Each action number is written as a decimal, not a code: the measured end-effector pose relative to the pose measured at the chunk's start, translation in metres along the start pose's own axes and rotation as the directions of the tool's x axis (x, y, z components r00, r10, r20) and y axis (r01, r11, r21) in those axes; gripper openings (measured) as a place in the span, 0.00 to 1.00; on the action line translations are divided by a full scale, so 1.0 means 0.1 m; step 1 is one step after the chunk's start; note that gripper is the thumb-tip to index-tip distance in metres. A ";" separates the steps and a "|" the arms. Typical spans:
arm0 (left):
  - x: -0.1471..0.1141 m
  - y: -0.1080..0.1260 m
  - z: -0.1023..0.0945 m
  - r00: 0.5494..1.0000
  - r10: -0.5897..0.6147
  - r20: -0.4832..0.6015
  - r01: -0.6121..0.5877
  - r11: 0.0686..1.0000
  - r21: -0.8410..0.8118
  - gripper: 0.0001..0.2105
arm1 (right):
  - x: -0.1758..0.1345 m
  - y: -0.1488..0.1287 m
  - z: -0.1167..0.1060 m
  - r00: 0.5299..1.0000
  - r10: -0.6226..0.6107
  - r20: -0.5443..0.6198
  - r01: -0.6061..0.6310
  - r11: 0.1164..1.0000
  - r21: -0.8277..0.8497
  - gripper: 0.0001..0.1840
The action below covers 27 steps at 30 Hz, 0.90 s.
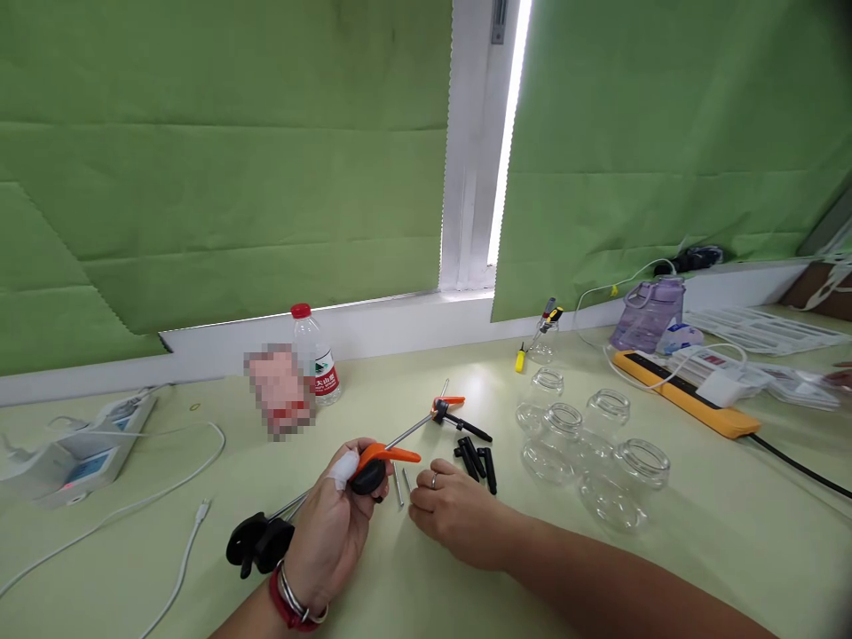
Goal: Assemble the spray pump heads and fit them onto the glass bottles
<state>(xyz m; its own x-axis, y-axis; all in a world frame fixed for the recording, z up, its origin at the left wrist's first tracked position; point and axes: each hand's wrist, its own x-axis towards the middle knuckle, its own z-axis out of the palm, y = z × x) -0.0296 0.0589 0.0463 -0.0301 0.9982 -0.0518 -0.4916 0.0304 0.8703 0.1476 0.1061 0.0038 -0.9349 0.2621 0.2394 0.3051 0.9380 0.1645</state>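
Note:
My left hand (343,506), white tape round its thumb, is closed round a metal rod with an orange lever (390,453) and a round black piece. This rod slants up to a second assembly with a black handle (469,428) and orange lever, standing on the table. My right hand (459,510), wearing a ring, is closed, its fingertips pinching a thin metal rod (406,477) low over the table. Another short metal rod (398,486) lies between my hands. Several black handles (479,463) lie beyond my right hand. Black round-ended parts (259,541) with rods sit left of my left wrist.
Several clear glass jars (616,488) stand right of my hands. Behind are a water bottle (316,355), a jar with screwdrivers (544,342), an orange power strip (685,395) and a purple bottle (649,312). White cables (190,550) lie left. Another person's hand (841,374) shows far right.

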 end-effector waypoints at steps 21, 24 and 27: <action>-0.10 -0.12 0.08 0.985 -0.147 0.095 0.149 0.989 -0.011 0.12 | -0.07 -0.31 -0.18 0.970 -0.244 -0.016 0.245 0.969 0.035 0.05; -0.12 -0.13 0.11 0.981 -0.170 0.098 0.173 0.985 -0.023 0.12 | -0.09 -0.37 -0.24 0.959 -0.285 -0.002 0.284 0.957 0.063 0.04; -0.12 -0.16 0.11 0.980 -0.179 0.088 0.183 0.982 -0.041 0.12 | -0.10 -0.43 -0.24 0.946 -0.324 -0.003 0.323 0.942 0.094 0.04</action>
<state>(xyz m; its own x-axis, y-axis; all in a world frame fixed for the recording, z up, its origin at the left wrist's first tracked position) -0.0112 0.0469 0.0383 0.1355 0.9772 -0.1634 -0.5241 0.2106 0.8252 0.1488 0.0577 0.0176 -0.9827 -0.0568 0.1762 -0.0317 0.9893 0.1422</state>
